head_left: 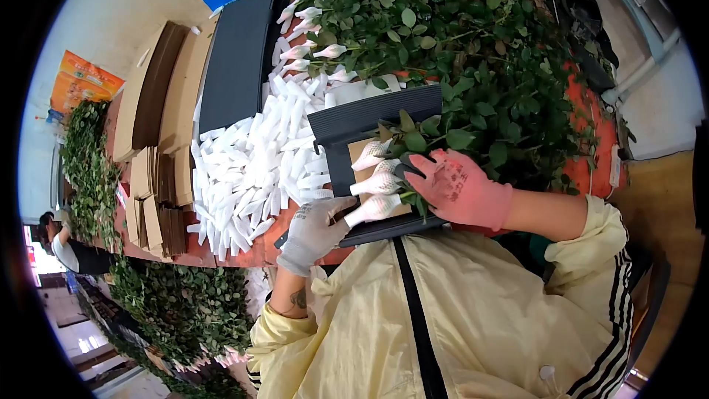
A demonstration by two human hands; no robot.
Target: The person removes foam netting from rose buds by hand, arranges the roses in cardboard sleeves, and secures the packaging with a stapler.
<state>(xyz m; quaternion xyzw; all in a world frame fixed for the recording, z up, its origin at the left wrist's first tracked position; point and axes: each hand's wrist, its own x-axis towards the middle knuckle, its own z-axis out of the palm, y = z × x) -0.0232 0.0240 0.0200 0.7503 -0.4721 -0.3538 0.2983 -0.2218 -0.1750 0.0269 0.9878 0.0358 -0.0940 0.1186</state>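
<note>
Several rose buds in white net sleeves [377, 181] lie side by side over a piece of brown cardboard [360, 151] in a black folded board [341, 170]. My left hand [314, 233], in a pale grey glove, has its thumb and fingers around the tip of the lowest sleeved bud [371, 209]. My right hand [458, 188], in a pink glove, is over the stems just right of the buds, its fingers apart near a dark piece whose nature I cannot make out. Leafy stems run right from the buds, partly under my right hand.
White net sleeves [251, 166] are piled left of the board. Leafy rose stems [473, 44] cover the red table [583, 118] behind. Black sheets [235, 59] and brown cardboard stacks [151, 89] stand at the left. Another person [66, 247] is at the far left.
</note>
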